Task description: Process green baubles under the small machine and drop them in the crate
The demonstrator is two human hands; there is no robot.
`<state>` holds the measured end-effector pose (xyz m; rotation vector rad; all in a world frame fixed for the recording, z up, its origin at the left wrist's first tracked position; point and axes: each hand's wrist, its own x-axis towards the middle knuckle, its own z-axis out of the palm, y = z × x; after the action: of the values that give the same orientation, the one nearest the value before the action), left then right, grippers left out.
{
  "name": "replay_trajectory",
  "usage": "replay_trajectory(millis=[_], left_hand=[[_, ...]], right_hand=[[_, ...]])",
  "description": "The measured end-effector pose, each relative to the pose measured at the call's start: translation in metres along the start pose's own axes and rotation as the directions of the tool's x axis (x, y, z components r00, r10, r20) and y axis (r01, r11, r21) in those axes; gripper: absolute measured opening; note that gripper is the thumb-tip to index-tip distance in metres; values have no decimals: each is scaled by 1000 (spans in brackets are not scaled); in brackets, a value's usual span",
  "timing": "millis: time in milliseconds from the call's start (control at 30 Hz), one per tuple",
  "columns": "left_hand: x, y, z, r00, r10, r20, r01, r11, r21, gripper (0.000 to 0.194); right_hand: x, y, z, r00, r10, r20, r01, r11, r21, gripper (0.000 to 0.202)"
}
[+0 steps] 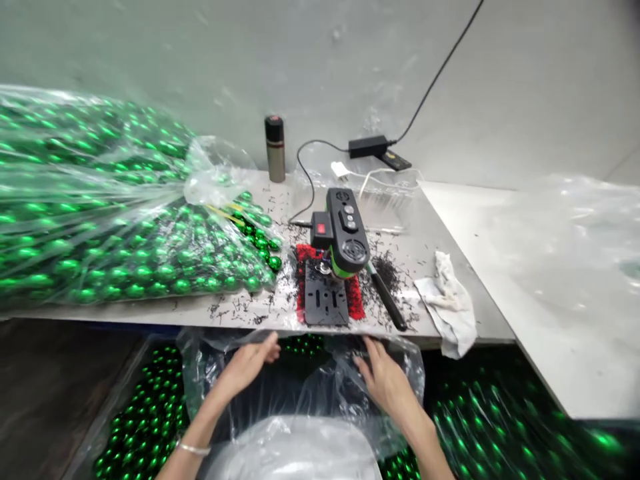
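Note:
A clear plastic bag point(320, 393) is spread below the table's front edge, its mouth at the edge. My left hand point(249, 363) is at the bag's left side, fingers curled together on the film; a pale bangle circles the wrist. On the right side, my right hand point(385, 377) lies against the film, thumb and fingers apart. Shiny green balls point(305, 345) show through the gap between the hands. Just beyond, a black machine point(347, 230) with a slotted black base plate point(326, 300) stands on a red mat point(355, 298).
A large tied bag of green balls point(115, 220) covers the table's left. Black scraps surround the machine. A black-handled tool point(387, 300), white cloth point(447, 303), flask point(275, 150) and power adapter point(369, 146) are on the table. More bagged balls point(500, 427) lie below right.

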<state>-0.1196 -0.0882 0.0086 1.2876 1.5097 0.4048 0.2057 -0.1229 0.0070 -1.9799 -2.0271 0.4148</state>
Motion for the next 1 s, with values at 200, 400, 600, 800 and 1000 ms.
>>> replay_trajectory(millis=[200,400,600,800,1000], left_hand=[[-23,52,-24,924,295,242,-327,939,104,41],[2,95,-68,862,438,-254,-413,899,147,42],[47,72,-83,384,418,-823,-287,902,324,48],[58,47,-72,231,257,-938,-103,965,240,67],[67,37,-84,185,17,-983,-98,995,-1,84]], right_hand=[[-1,-34,-12,964,-117,239,68,977,202,46],[12,-62,-33,940,-270,210,185,918,352,41],[29,-71,-25,912,-396,107,324,856,403,38],[56,-112,-27,817,-576,-14,541,759,361,38],[132,-176,-12,849,-528,-26,507,800,319,51]])
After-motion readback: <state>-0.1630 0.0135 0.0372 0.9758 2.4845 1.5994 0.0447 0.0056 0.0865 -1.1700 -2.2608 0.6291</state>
